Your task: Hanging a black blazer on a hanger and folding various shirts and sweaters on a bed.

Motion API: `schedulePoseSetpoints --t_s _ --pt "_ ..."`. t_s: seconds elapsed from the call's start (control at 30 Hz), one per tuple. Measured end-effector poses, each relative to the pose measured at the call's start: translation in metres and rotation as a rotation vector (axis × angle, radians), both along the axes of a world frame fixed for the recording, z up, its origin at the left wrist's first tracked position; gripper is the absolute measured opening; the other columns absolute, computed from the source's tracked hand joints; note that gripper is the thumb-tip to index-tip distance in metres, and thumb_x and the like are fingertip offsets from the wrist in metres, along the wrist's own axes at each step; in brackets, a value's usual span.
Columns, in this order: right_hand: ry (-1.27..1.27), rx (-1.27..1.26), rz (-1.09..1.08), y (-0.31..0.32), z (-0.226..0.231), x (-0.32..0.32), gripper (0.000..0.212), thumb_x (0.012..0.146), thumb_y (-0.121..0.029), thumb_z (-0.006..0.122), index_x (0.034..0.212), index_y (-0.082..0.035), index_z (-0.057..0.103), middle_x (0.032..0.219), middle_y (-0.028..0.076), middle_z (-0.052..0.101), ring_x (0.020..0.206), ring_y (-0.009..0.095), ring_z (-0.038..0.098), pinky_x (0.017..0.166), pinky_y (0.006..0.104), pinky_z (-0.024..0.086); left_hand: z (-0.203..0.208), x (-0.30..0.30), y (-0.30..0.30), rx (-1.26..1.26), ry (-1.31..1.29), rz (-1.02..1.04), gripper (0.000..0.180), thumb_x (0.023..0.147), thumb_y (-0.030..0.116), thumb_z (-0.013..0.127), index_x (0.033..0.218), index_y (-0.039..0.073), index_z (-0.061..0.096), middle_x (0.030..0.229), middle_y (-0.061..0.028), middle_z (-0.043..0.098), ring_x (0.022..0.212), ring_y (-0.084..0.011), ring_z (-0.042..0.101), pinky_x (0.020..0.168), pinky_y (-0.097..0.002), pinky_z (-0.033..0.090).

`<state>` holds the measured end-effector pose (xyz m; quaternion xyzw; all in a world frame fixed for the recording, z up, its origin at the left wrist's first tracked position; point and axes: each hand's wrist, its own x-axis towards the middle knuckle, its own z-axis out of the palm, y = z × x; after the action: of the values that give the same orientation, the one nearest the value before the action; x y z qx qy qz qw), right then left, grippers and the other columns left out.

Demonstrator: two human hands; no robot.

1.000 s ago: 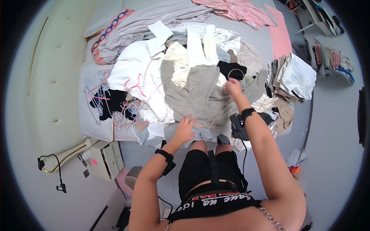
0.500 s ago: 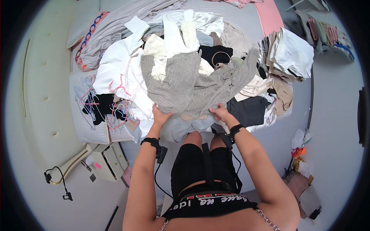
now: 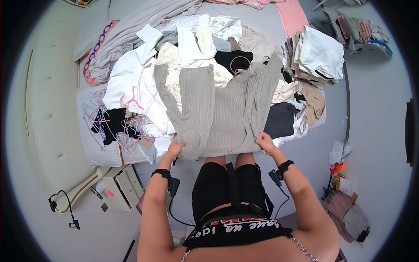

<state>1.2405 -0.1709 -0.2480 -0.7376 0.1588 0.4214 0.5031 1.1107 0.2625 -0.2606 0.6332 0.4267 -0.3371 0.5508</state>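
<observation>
A grey-brown ribbed knit top (image 3: 231, 115) with long sleeves is stretched between my hands at the near edge of the bed. My left hand (image 3: 176, 148) is closed on its lower left corner. The lower right corner is gripped by my right hand (image 3: 265, 143). One sleeve lies folded up over the body, and the other points to the far right. Under and beyond the top spreads a heap of clothes, with a white long-sleeved garment (image 3: 126, 83) to the left, a cream knit piece (image 3: 170, 56) and a black garment (image 3: 229, 60).
Tangled hangers (image 3: 94, 109) lie at the bed's left. A stack of folded clothes (image 3: 318, 52) stands at the far right, near a dark grey cloth (image 3: 280, 120). Left of my legs is a bedside cabinet (image 3: 124, 187). Bags and folded textiles (image 3: 342, 205) sit on the floor at right.
Both hands have moved nearer to me and farther apart, drawing the knit top's hem taut and straight. Its far end has shifted slightly, and the hem now hangs past the bed's edge.
</observation>
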Motion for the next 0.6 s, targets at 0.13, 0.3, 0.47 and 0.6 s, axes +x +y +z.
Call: schedulePoseSetpoints --t_s 0.13,0.3,0.47,0.6 --pt "0.146 -0.158 -0.078 -0.001 -0.012 -0.025 0.017 0.07 -0.006 0.064 0.073 -0.01 0.048 0.058 0.0 0.044 0.051 0.011 0.048 0.039 0.0265 0.04 -0.016 -0.034 -0.006 -0.127 0.249 0.102 0.029 0.078 0.015 0.059 0.105 0.008 0.05 0.093 -0.0079 0.057 0.071 -0.0159 0.057 0.06 -0.0373 0.055" --pt "-0.454 -0.568 0.39 0.015 -0.045 0.027 0.02 0.077 -0.02 0.059 0.082 -0.001 0.058 0.074 0.012 0.063 0.064 0.024 0.06 0.063 0.0348 0.049 -0.026 -0.014 -0.012 0.054 0.32 -0.446 0.014 0.079 0.023 0.056 0.077 0.009 0.057 0.068 -0.0039 0.056 0.058 -0.0168 0.054 0.054 -0.0374 0.051" --pt "-0.424 -0.274 0.24 0.076 -0.038 0.094 0.027 0.076 -0.018 0.055 0.098 -0.004 0.063 0.085 0.017 0.064 0.083 0.032 0.061 0.075 0.0373 0.048 -0.016 0.037 -0.04 0.209 -0.267 -0.467 0.029 0.08 0.026 0.049 0.076 0.0 0.062 0.068 -0.0151 0.062 0.068 -0.0287 0.061 0.066 -0.0369 0.047" --pt "-0.556 -0.473 0.149 0.079 -0.065 0.11 0.036 0.072 -0.016 0.055 0.106 -0.008 0.063 0.109 0.019 0.058 0.101 0.032 0.055 0.086 0.0362 0.044 -0.004 0.093 -0.087 0.102 -0.396 -0.209 0.023 0.086 0.021 0.051 0.093 0.002 0.061 0.073 -0.0034 0.061 0.066 -0.0122 0.056 0.063 -0.0254 0.045"
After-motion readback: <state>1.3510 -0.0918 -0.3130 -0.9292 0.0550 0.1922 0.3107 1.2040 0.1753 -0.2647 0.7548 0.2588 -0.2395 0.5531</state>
